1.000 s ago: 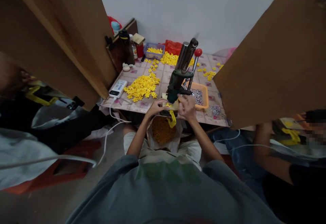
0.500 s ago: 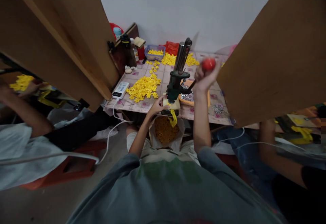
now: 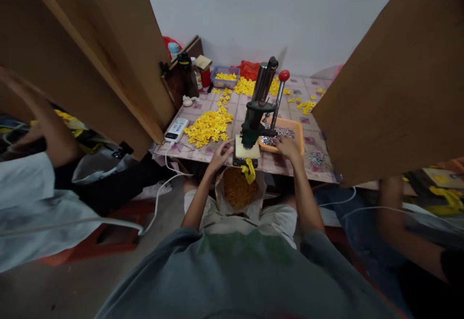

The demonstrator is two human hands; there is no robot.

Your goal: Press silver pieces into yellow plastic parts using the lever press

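Note:
A dark green hand press stands at the table's front edge, its red-knobbed lever upright with no hand on it. Just left of its pale base plate is my left hand, fingers slightly apart, with no piece visible in them. My right hand reaches over the near rim of an orange tray. Its fingers are bent together among small silver metal parts; what they pinch, if anything, is too small to make out. A yellow clamp grips the table edge below the press.
Yellow flower-shaped pieces lie heaped on the left, with more behind and in a blue basket. A white power bank has a cable attached. Below sits an open bag of pieces. Cardboard panels flank the table; people sit beyond.
My right hand has let go of the lever's red knob and come down to the orange tray. The lever now stands more upright. My left hand has drawn slightly away from the press base.

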